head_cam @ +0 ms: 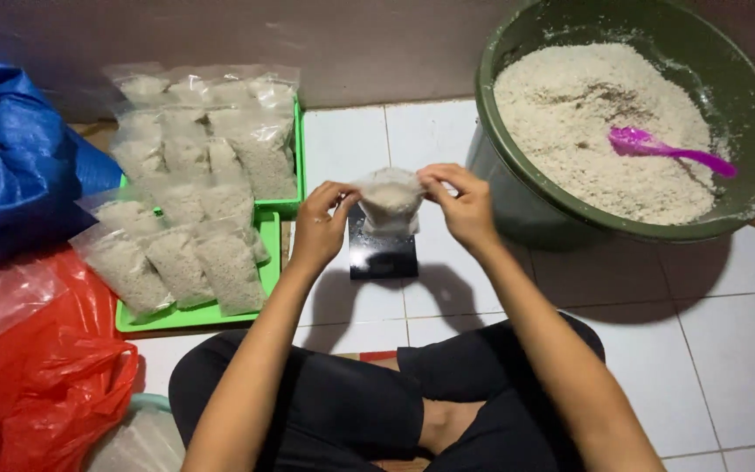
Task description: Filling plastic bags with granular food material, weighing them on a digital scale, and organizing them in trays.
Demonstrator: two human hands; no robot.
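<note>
My left hand [321,220] and my right hand [460,203] each pinch a top corner of a small clear plastic bag [389,199] filled with white grain. The bag rests on a small black scale [383,253] on the white tiled floor. My crossed legs in dark trousers fill the bottom of the view.
A large green basin [749,96] of white grain with a purple scoop [670,149] stands at the right. A green tray [270,262] stacked with several filled bags [194,175] lies at the left. A blue sack [19,157] and a red plastic bag [45,367] are at the far left.
</note>
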